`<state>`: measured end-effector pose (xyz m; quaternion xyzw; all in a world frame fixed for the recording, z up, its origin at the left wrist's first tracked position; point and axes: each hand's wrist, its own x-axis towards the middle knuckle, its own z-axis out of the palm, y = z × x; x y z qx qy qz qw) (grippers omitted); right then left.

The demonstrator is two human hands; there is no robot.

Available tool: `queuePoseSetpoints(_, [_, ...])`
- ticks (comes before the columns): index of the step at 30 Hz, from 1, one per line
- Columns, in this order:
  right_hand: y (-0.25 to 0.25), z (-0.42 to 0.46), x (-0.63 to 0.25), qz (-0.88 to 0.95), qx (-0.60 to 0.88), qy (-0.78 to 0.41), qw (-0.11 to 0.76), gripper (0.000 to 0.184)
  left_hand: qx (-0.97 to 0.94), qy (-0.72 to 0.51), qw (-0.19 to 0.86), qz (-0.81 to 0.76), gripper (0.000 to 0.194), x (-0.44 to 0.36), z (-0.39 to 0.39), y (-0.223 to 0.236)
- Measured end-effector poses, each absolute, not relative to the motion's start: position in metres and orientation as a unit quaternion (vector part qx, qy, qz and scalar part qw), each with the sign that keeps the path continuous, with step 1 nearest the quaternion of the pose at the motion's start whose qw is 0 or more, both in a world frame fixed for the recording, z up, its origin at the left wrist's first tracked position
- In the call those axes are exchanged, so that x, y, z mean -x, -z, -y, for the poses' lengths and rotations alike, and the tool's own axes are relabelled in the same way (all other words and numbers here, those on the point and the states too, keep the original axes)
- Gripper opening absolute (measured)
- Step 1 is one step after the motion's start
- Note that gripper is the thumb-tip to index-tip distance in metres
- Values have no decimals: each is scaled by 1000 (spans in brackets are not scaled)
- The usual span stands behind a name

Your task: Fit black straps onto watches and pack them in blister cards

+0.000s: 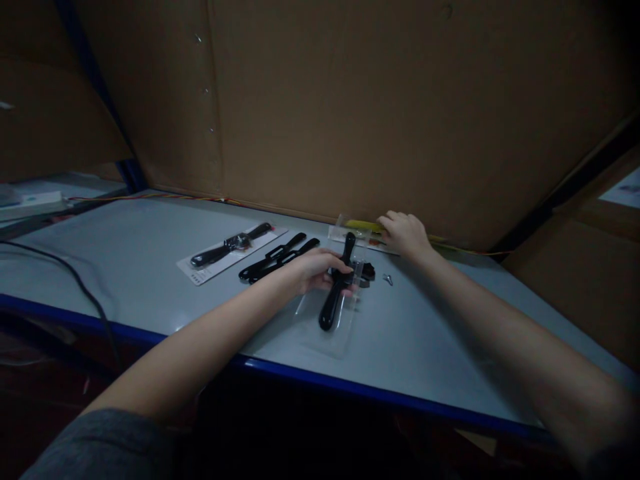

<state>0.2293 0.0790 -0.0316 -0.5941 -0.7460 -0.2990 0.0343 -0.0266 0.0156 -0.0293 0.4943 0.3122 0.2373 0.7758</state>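
Observation:
My left hand (315, 269) is closed on the middle of a black watch (338, 287) that lies on a clear plastic sleeve (330, 330) near the table's front. My right hand (406, 235) reaches to the back of the table, its fingers curled on a clear packet with a yellow strip (356, 230) by the cardboard wall. Whether it grips the packet or only touches it is unclear. A small metal part (387, 279) lies just right of the watch.
Another black watch on a white card (231, 252) and loose black straps (277, 257) lie to the left. A grey table with a blue edge (310, 377) is backed by a cardboard wall (380, 107). A black cable (75, 280) and coloured wires (150, 197) run at left.

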Motion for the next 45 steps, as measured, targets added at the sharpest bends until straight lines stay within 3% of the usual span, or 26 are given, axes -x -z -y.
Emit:
queuePoseSetpoints(7, [36, -86, -233, 739, 605, 297, 11, 30, -495, -240, 772, -318, 25, 25, -13, 28])
queuePoseSetpoints(19, [12, -81, -246, 767, 588, 251, 53, 27, -465, -255, 780, -332, 52, 24, -13, 28])
queuePoseSetpoints(27, [-47, -46, -244, 676, 574, 324, 329, 32, -496, -231, 778, -310, 33, 26, -14, 27])
queuePoseSetpoints(32, [-92, -12, -231, 539, 557, 351, 525, 44, -506, -182, 783, -314, 46, 29, -11, 20])
queuePoseSetpoints(34, [-97, -6, -227, 526, 514, 295, 610, 37, -511, -168, 783, -312, 50, 30, -9, 17])
queuePoseSetpoints(37, [-84, -1, -218, 544, 485, 80, 680, 19, -520, -152, 789, -291, 42, 31, -8, 14])
queuePoseSetpoints(41, [-42, 7, -198, 533, 524, -249, 616, 18, -493, -157, 812, -269, 37, 32, -7, 11])
queuePoseSetpoints(45, [-11, 17, -181, 525, 534, -416, 516, 22, -523, -123, 807, -244, 45, 30, -6, 13])
